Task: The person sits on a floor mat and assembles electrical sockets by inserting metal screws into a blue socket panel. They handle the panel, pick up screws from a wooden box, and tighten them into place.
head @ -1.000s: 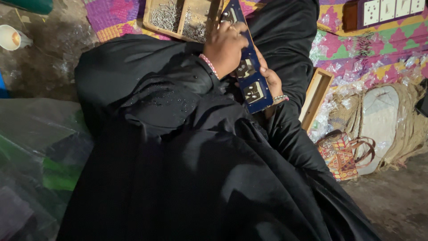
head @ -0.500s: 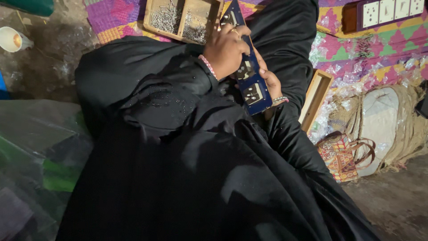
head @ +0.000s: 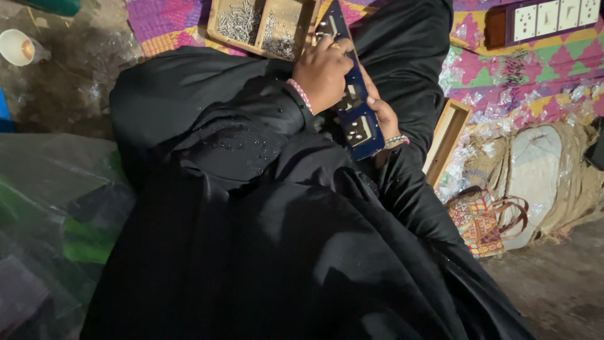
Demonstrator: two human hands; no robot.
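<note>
Left hand clamped over blue switch board; right hand gripped beneath. Best kept steady near screw tray.

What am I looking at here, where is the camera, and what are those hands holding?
The camera sits on a person's head and looks down over their black robe at their own two bare hands. The left hand rests on top of a long dark blue switch panel, and the right hand supports it from beneath. Beyond the hands, a wooden tray of small metal screws lies on a colourful woven mat. A board of white switches lies further right, and a patterned bag sits on the ground.
</note>
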